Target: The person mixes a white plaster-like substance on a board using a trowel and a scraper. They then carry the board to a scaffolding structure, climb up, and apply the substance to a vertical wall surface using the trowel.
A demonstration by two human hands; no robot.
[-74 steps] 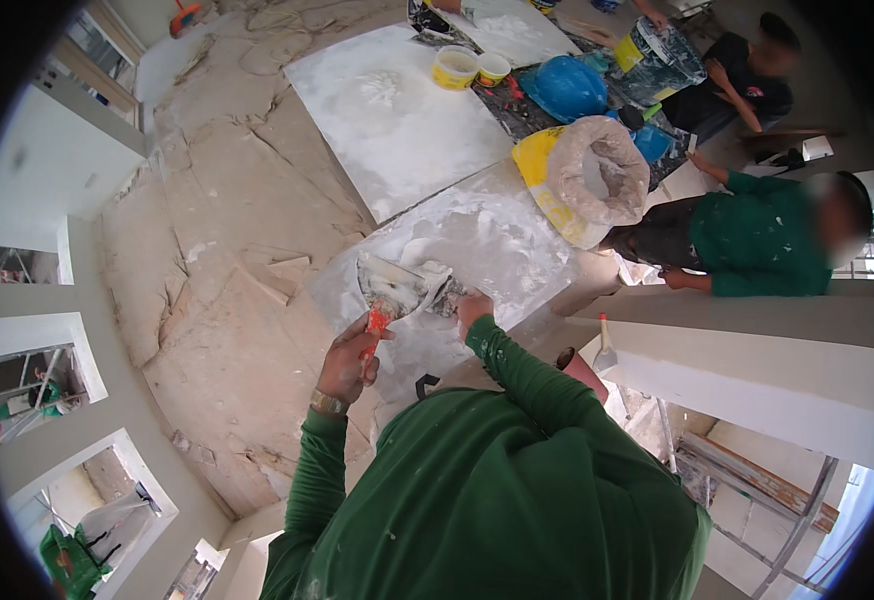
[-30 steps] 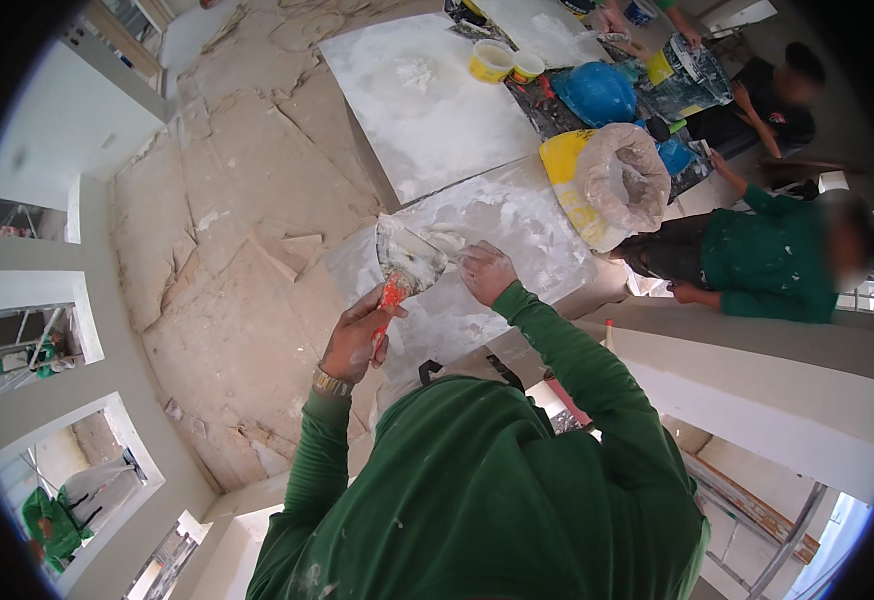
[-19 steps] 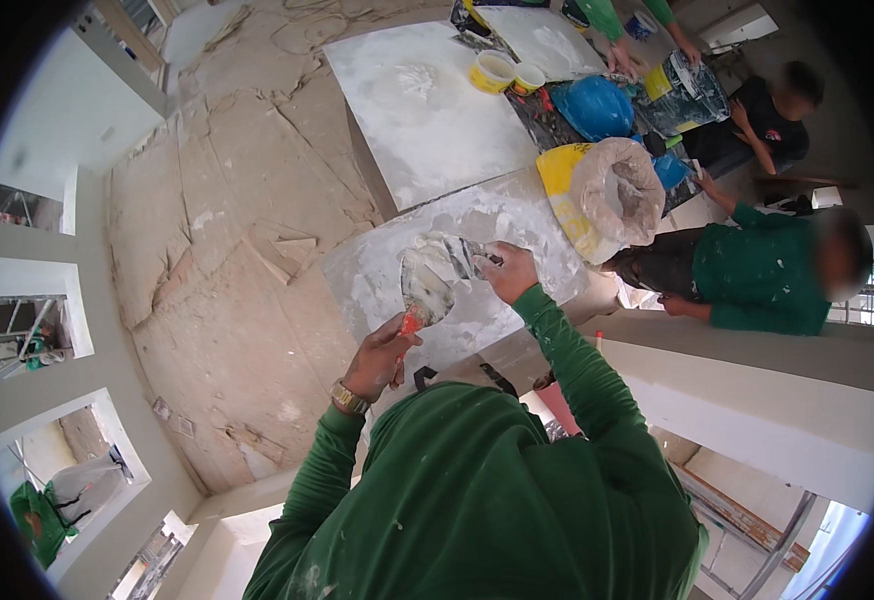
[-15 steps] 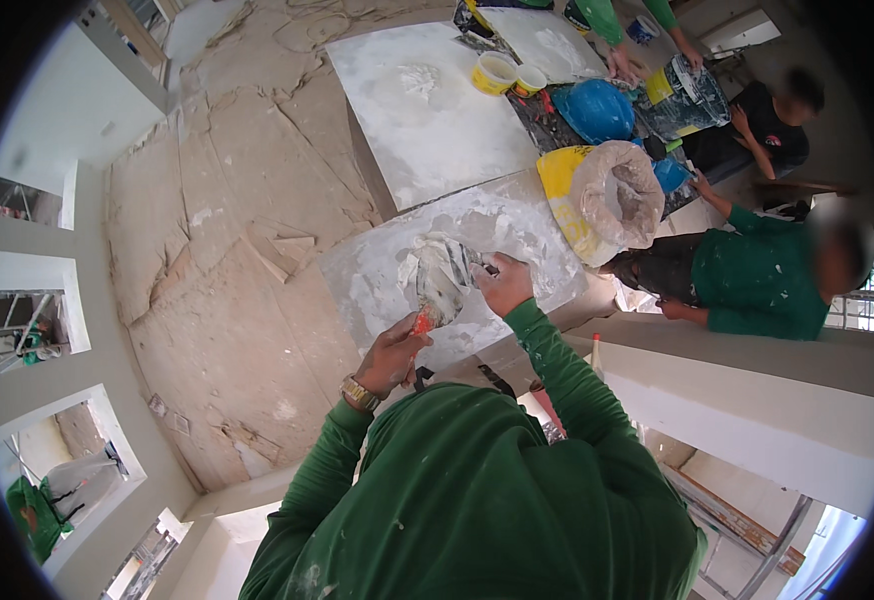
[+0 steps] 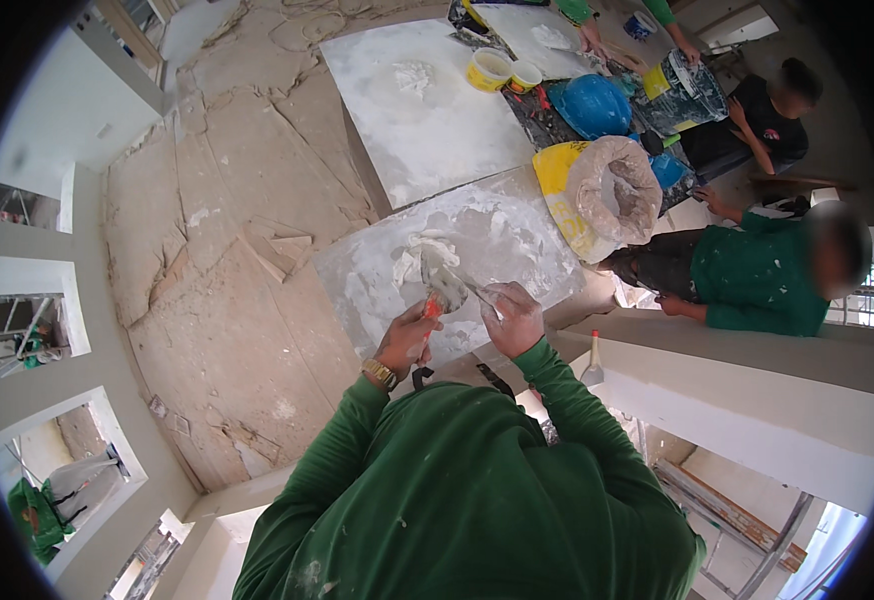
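My left hand (image 5: 407, 341) is closed on the orange handle of a wide scraper (image 5: 443, 288), whose blade is smeared with white paste. My right hand (image 5: 513, 320) holds a narrower scraper (image 5: 478, 289) angled against the wide blade. Both tools are over a grey board (image 5: 352, 282) streaked with white paste, and a lump of paste (image 5: 419, 250) lies just beyond them. An open bag (image 5: 557, 185) with a yellow side stands at the board's far right corner.
A white board (image 5: 382, 130), yellow tubs (image 5: 487, 70), a blue helmet (image 5: 592, 105) and a bucket (image 5: 687, 100) lie beyond. A co-worker in green (image 5: 752, 275) and another in black (image 5: 757, 130) are at the right, above a wall ledge (image 5: 737, 380). Torn paper (image 5: 207, 230) covers the left floor.
Since half a second ago my right hand has moved down toward me and slightly right with its tool, and my left hand slightly up and right. The wide blade has turned.
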